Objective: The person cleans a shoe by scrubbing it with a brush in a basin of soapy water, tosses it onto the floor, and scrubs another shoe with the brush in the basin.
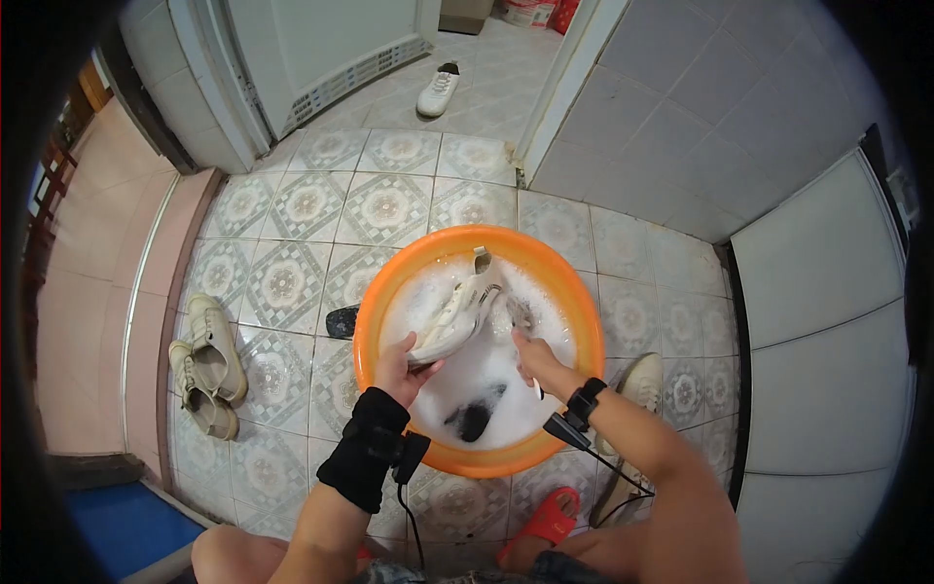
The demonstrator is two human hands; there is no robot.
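Observation:
My left hand (397, 372) grips a white sneaker (455, 316) by its toe end, fingers closed round it. The sneaker is tilted over the foam, with its heel pointing away from me. My right hand (541, 362) is closed on what looks like a brush (519, 313), its head foam-covered and close to the sneaker's side. A pale handle end sticks out below the fist; most of the handle is hidden. Both hands are over an orange basin (365, 355) filled with white suds. Something black (474, 420) shows partly through the foam near me.
Pale shoes (216, 355) stand on the tiles at left, and more (642, 384) at right, partly behind my arm. A dark object (341, 322) touches the basin's left side. One white shoe (439, 91) lies by the doorway. A raised step (185, 263) edges the left.

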